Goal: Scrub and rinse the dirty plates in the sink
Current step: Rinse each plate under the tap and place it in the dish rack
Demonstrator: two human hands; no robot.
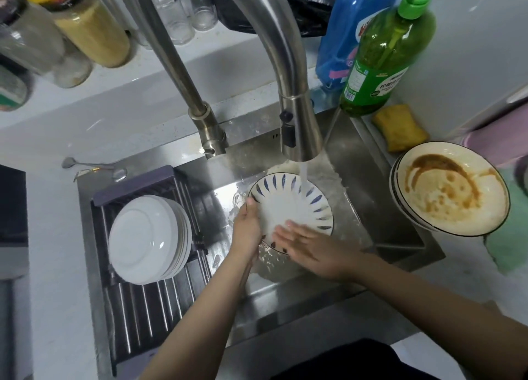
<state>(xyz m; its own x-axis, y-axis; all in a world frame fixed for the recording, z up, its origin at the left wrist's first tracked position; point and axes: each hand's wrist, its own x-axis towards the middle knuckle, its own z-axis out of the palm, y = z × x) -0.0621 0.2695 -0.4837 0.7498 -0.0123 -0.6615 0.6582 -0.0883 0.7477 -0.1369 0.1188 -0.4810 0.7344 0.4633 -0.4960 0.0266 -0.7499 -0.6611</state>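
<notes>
Faucet (297, 116) overhanging patterned plate (297, 208)

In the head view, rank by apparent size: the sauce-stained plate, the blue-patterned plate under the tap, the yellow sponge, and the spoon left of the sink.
1. Sauce-stained plate, though it sits nearer the camera.
2. Blue-patterned plate, partly covered by both hands.
3. and 4. Spoon and yellow sponge: no clear order; the spoon is longer, the sponge bulkier.

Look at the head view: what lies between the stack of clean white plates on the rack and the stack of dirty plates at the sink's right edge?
The blue-patterned plate, held by both hands under running water.
</notes>
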